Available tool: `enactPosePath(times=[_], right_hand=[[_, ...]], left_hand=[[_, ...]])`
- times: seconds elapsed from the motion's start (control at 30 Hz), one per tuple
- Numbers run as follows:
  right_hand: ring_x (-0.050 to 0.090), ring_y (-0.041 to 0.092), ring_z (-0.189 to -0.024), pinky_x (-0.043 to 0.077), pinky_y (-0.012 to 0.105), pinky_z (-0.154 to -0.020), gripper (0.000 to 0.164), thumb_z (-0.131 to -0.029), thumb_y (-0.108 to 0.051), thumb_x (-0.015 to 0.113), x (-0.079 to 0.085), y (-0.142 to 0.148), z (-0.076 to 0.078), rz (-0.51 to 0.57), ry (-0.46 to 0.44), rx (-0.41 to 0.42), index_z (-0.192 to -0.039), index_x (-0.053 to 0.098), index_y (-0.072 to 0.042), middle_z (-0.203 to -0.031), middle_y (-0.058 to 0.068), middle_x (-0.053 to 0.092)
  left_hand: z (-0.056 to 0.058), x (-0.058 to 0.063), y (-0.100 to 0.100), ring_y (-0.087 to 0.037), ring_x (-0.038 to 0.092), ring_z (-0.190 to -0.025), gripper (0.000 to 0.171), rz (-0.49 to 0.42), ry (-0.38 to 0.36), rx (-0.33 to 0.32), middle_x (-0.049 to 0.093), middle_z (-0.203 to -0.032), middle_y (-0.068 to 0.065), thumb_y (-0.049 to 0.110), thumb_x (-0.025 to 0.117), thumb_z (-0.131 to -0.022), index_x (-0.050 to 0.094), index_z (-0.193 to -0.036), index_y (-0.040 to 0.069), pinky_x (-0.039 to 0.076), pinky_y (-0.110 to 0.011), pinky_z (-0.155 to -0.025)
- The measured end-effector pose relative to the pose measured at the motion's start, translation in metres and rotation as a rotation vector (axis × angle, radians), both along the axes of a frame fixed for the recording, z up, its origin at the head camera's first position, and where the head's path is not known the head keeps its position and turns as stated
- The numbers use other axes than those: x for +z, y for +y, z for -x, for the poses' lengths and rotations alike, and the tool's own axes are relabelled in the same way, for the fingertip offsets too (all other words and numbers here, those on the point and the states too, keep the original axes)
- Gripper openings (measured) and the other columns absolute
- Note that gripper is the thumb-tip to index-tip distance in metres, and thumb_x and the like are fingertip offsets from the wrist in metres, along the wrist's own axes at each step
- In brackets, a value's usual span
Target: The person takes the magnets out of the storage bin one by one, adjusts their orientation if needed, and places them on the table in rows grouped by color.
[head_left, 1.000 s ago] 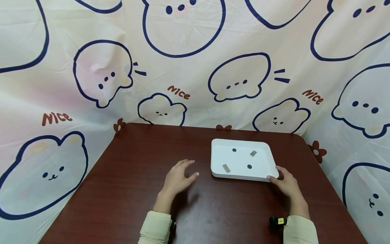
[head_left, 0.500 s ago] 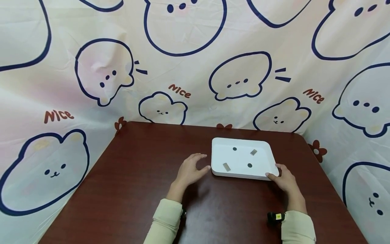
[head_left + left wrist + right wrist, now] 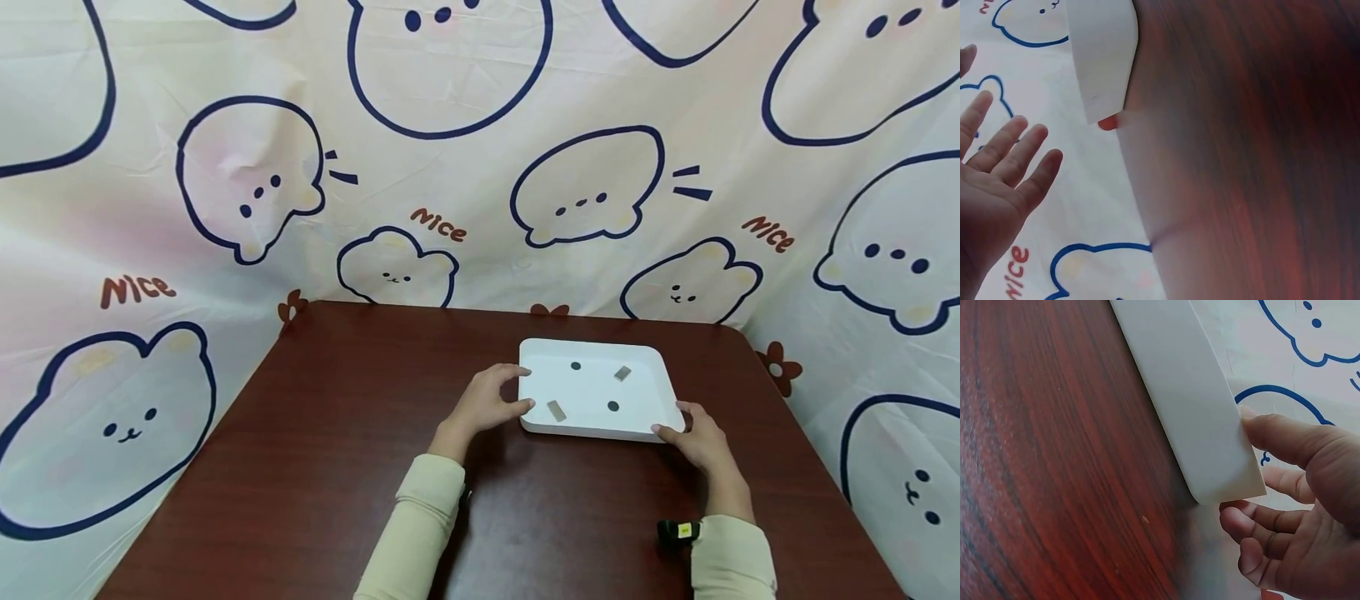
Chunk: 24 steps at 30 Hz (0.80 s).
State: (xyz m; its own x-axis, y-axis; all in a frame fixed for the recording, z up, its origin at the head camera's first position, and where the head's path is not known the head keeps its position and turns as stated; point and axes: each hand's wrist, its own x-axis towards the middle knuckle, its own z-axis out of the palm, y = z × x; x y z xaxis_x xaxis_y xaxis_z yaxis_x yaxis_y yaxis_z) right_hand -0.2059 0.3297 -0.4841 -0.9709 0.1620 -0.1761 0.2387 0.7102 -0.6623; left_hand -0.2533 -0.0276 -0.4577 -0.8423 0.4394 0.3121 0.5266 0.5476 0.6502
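Observation:
A shallow white tray (image 3: 588, 387) lies on the brown table right of the middle. On its floor are two dark round spots (image 3: 613, 406) and two small grey-brown rectangular pieces (image 3: 556, 410). My left hand (image 3: 483, 407) reaches to the tray's left edge with thumb and fingers spread; in the left wrist view its fingers (image 3: 1035, 178) look straight and apart from the white wall (image 3: 1100, 56). At the near right corner, my right hand (image 3: 701, 442) holds the tray, its thumb (image 3: 1272, 431) on the rim and the other fingers about the corner's outer side.
The dark wood table (image 3: 360, 433) runs up to a pale cloth backdrop (image 3: 480, 183) printed with blue-outlined bears. A black device with a yellow label (image 3: 678, 533) sits at my right wrist.
My left hand has moved right and forward to the tray's left edge. The right hand stays at the near right corner, and the tray has hardly moved.

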Motion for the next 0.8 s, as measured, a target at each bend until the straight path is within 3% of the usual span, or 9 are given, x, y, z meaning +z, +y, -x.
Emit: enactPosePath(times=[0.23, 0.47, 0.67, 0.8], right_hand=[[0.041, 0.044, -0.108, 0.034, 0.059, -0.088, 0.088, -0.081, -0.044, 0.068, -0.001, 0.001, 0.001, 0.003, -0.001, 0.000, -0.138, 0.026, 0.007, -0.127, 0.035, 0.037], [0.038, 0.046, -0.112, 0.032, 0.061, -0.090, 0.088, -0.082, -0.045, 0.067, 0.001, 0.006, 0.003, -0.017, -0.011, 0.043, -0.139, 0.025, 0.007, -0.130, 0.036, 0.034], [0.046, 0.041, -0.102, 0.039, 0.056, -0.083, 0.088, -0.083, -0.043, 0.068, 0.001, 0.013, 0.004, -0.021, 0.000, 0.112, -0.140, 0.024, 0.008, -0.120, 0.034, 0.044], [0.049, 0.036, -0.096, 0.041, 0.051, -0.080, 0.087, -0.081, -0.040, 0.070, 0.000, 0.015, 0.005, 0.005, 0.010, 0.123, -0.139, 0.026, 0.008, -0.112, 0.029, 0.049]], left_hand=[[0.012, -0.008, 0.011, -0.024, 0.053, -0.110, 0.045, -0.028, -0.014, -0.006, 0.058, -0.121, -0.007, 0.024, 0.074, -0.078, 0.062, -0.120, 0.010, 0.042, -0.036, -0.091], [0.016, -0.009, 0.020, -0.021, 0.052, -0.112, 0.044, -0.043, -0.013, -0.032, 0.058, -0.121, -0.006, 0.024, 0.073, -0.079, 0.063, -0.119, 0.008, 0.041, -0.036, -0.092], [0.018, -0.008, 0.024, -0.031, 0.054, -0.108, 0.044, -0.095, -0.046, -0.063, 0.057, -0.122, -0.008, 0.020, 0.074, -0.079, 0.062, -0.119, 0.006, 0.044, -0.039, -0.089], [0.020, -0.011, 0.027, -0.031, 0.054, -0.109, 0.044, -0.121, -0.101, -0.059, 0.057, -0.123, -0.007, 0.016, 0.075, -0.078, 0.062, -0.119, 0.007, 0.046, -0.041, -0.086]])
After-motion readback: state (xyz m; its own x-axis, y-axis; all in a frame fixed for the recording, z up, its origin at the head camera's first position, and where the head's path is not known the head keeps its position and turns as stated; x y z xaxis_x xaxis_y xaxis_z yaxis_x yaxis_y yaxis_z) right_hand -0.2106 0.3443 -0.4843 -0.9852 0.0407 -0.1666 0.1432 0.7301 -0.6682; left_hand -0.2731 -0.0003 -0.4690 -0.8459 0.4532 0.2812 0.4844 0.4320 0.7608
